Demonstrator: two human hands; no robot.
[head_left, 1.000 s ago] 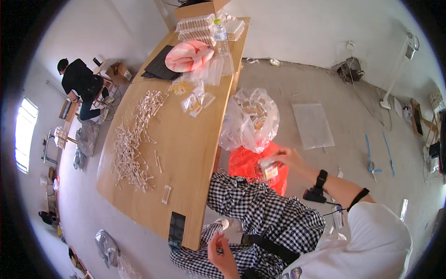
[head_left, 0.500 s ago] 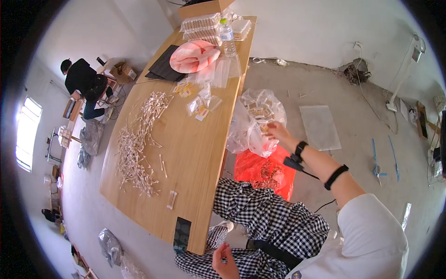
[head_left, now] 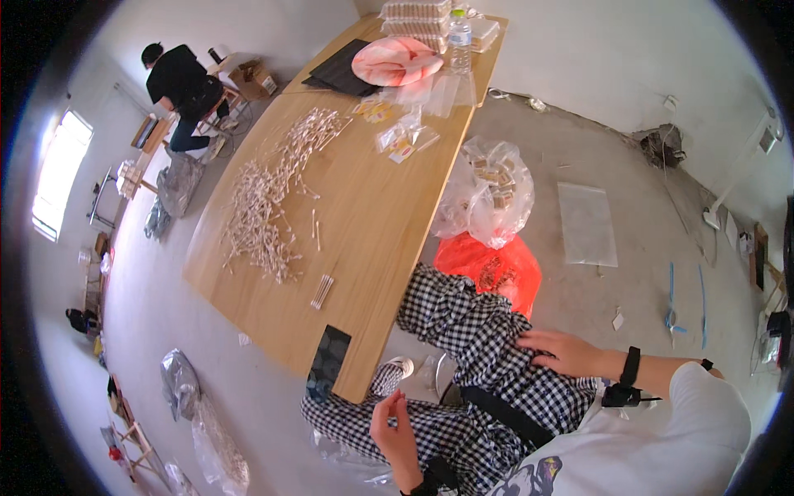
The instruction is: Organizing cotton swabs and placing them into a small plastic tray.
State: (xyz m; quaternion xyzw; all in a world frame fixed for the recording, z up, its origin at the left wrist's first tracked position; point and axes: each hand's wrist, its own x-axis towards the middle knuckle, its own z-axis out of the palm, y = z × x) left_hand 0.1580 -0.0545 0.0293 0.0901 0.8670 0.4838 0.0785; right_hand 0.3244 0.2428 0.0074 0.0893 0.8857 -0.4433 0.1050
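"Forearm point(head_left: 662, 376) laid in from the right, a black strap point(head_left: 631, 366) at the wrist: the right hand point(head_left: 564, 354) rests back up on checked trousers point(head_left: 471, 322), released, its fingers stretched toward the table point(head_left: 364, 215)."

"And the left hand point(head_left: 395, 430)?"

"Raised over the other leg, near the table's corner, fingertips up and fingers loosely bent. From where I stand, I cannot tell whether anything small is pinched there."

"Where are the cotton swabs point(head_left: 256, 215)?"

"Heaped loosely on the tabletop, well apart from both hands. A small row of swabs point(head_left: 322, 292) lies side by side, nearer the seated person."

"Beside the table?"

"Clear bag point(head_left: 480, 219) with packets point(head_left: 499, 186) inside, next to a red bag point(head_left: 525, 277)."
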